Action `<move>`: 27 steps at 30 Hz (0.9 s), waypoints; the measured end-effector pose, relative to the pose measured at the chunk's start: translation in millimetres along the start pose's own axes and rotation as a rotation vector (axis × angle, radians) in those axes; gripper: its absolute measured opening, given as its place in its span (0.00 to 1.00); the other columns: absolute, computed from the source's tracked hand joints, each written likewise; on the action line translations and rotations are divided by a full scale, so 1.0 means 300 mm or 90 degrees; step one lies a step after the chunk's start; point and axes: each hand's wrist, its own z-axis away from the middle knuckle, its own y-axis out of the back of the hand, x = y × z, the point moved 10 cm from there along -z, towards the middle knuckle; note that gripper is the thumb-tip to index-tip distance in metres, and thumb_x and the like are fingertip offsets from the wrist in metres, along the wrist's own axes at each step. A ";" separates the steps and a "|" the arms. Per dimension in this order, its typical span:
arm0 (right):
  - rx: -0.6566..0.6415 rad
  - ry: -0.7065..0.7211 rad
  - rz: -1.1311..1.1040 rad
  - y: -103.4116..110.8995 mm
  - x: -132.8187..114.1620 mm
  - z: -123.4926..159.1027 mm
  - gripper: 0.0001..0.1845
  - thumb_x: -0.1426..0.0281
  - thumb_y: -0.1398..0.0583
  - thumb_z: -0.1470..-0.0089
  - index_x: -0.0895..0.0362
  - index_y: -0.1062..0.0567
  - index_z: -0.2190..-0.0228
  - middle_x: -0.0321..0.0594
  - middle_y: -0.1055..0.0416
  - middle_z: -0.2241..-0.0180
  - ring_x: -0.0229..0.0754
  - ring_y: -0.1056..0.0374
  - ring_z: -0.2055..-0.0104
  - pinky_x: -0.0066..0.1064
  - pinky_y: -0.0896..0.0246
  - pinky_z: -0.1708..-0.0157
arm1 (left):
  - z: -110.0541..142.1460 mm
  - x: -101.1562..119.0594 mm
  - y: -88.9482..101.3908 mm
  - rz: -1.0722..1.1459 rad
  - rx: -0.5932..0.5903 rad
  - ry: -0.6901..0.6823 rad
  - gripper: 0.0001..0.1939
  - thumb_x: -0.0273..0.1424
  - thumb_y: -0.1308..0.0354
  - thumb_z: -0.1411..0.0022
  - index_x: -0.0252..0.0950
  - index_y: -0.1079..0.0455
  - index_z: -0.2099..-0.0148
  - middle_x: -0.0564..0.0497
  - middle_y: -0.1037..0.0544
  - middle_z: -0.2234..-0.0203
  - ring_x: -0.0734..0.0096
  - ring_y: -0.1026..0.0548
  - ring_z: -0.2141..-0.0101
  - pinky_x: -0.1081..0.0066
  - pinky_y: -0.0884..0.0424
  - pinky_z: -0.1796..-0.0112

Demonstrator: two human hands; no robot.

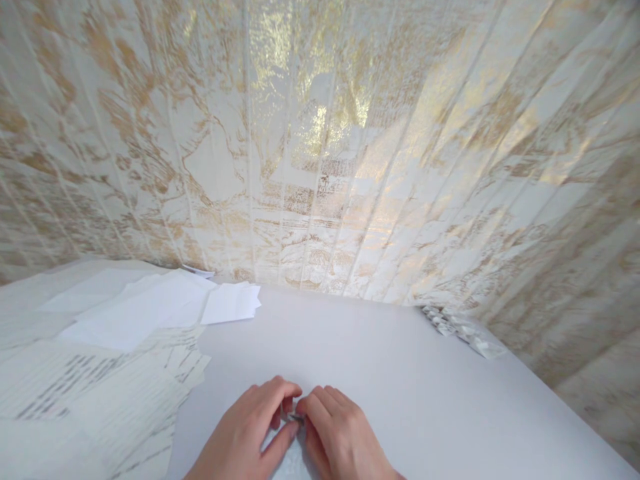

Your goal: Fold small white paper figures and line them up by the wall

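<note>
Both hands meet low in the middle of the head view, just above the white tabletop. Between their fingertips is a small grey-and-white piece of paper, crumpled or folded; the fingers cover most of it. My left hand pinches it from the left, with the thumb below and the curled fingers above. From the right, my right hand closes on it, fingers bent and held together. Something pale lies under the hands at the bottom edge, too blurred to name.
Printed sheets spread over the left of the table, with blank white papers on top and behind. Small folded, crumpled-looking pieces form a heap at the back right edge. A gold-patterned curtain hangs right behind the table.
</note>
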 end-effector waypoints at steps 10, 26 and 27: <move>0.003 -0.067 -0.124 0.011 0.024 -0.002 0.11 0.79 0.48 0.51 0.54 0.31 0.68 0.40 0.26 0.71 0.43 0.29 0.72 0.29 0.38 0.72 | 0.018 0.022 0.008 0.167 0.037 -0.058 0.24 0.20 0.47 0.39 0.51 0.38 0.45 0.58 0.23 0.62 0.71 0.22 0.62 0.74 0.27 0.58; 0.092 -0.048 -0.246 0.069 0.005 0.000 0.14 0.78 0.49 0.43 0.51 0.30 0.59 0.31 0.27 0.77 0.35 0.34 0.80 0.23 0.43 0.78 | 0.012 0.033 -0.034 0.402 -0.063 0.064 0.07 0.32 0.50 0.33 0.43 0.39 0.53 0.56 0.23 0.65 0.69 0.23 0.63 0.70 0.29 0.59; 0.098 -0.033 -0.252 0.078 -0.002 0.000 0.15 0.78 0.49 0.43 0.52 0.29 0.59 0.33 0.24 0.75 0.36 0.32 0.79 0.23 0.41 0.76 | 0.014 0.032 -0.032 0.407 -0.053 0.063 0.07 0.31 0.50 0.34 0.43 0.40 0.53 0.56 0.23 0.65 0.69 0.23 0.63 0.70 0.28 0.59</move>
